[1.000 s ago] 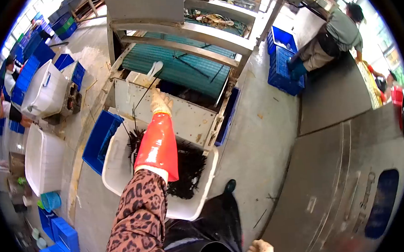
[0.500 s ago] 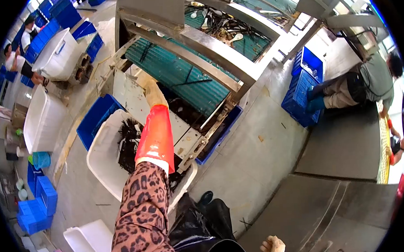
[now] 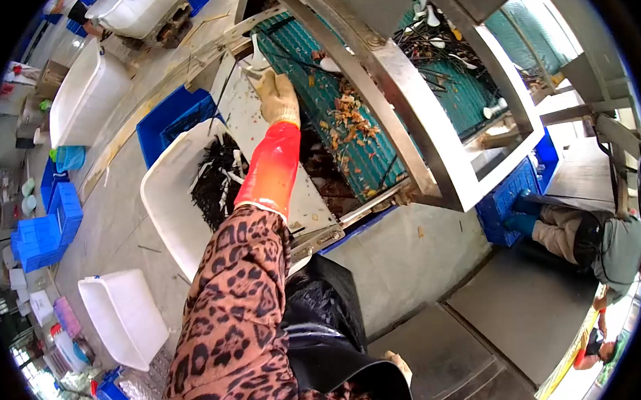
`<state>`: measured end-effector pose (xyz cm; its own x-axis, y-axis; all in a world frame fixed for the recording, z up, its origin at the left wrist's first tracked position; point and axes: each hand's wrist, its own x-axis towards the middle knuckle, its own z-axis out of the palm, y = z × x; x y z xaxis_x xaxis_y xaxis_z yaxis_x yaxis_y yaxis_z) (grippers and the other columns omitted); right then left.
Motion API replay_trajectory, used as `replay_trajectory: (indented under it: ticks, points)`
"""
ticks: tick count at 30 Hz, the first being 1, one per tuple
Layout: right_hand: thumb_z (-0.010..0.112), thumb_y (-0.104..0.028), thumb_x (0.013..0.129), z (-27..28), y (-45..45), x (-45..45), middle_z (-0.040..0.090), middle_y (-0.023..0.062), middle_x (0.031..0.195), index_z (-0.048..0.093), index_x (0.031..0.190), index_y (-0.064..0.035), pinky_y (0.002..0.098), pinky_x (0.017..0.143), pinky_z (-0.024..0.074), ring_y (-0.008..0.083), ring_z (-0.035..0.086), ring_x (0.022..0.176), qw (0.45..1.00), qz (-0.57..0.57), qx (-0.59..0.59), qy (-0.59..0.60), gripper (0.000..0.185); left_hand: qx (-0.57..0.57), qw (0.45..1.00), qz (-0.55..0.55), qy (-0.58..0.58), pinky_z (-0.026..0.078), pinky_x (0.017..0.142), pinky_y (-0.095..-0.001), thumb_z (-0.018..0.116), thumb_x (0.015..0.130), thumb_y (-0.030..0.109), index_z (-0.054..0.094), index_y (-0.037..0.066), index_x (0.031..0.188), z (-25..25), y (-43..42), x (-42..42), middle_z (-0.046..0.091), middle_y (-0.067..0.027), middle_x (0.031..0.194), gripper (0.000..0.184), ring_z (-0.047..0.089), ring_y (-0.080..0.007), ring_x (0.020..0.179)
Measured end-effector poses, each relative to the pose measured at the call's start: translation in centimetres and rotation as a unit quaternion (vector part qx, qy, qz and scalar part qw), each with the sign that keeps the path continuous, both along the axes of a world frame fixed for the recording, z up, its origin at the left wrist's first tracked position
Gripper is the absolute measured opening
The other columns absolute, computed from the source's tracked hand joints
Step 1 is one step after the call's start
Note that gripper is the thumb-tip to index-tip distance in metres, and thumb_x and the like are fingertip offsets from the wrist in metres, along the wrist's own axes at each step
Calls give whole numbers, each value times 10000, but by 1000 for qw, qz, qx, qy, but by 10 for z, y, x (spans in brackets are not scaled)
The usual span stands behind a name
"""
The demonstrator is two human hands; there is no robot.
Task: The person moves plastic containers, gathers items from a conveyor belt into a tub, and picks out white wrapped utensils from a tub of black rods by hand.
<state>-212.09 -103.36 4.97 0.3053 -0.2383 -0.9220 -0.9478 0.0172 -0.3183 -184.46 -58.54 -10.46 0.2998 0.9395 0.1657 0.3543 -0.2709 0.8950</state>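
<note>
My left hand (image 3: pixel 277 99), in a cream glove with a red cuff, reaches over the pale metal plate (image 3: pixel 247 106) at the near end of a green ribbed conveyor belt (image 3: pixel 315 91). Its fingers look apart. Just beyond the fingertips is a white spoon (image 3: pixel 258 55); whether they touch it I cannot tell. Brown food scraps (image 3: pixel 352 115) and thin dark sticks lie on the belt. Below the plate, a white tub (image 3: pixel 162 201) holds black sticks (image 3: pixel 218 183) and a few white pieces. My right hand (image 3: pixel 399 366) is mostly hidden behind the black apron (image 3: pixel 326 308).
A metal frame (image 3: pixel 379 66) spans the belt. Beside the white tub stands a blue crate (image 3: pixel 175 124). Another white tub (image 3: pixel 123 315) is on the floor at lower left. To the right, a person (image 3: pixel 591 244) sits near blue crates (image 3: pixel 505 205) and a dark metal surface (image 3: pixel 515 313).
The view has shifted. Food scraps and a white spoon now show on the near belt. My left hand's fingers are more spread out; my right hand has slipped mostly behind the apron.
</note>
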Motion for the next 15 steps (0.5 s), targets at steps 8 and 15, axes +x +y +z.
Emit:
replay_trajectory:
  ticks: [8,15]
  points:
    - [476,-244,760,4,-3,52,462,30,640,482,780,-23,241,469,377,132,452,550,998,-11,64,-18,222,216,972,-48,77,331,776,-372,395,769,233,497,-51,942,26,7,2,494,-187,950,348,437,-338,869]
    - [490,-270,758,-19,-2,90,497,53,712,490,862,-14,269,524,433,166,507,614,999,43,4,-4,276,94,994,12,-54,306,856,-321,399,799,292,461,-42,1024,-14,5,-5,473,-166,1048,407,422,-289,995]
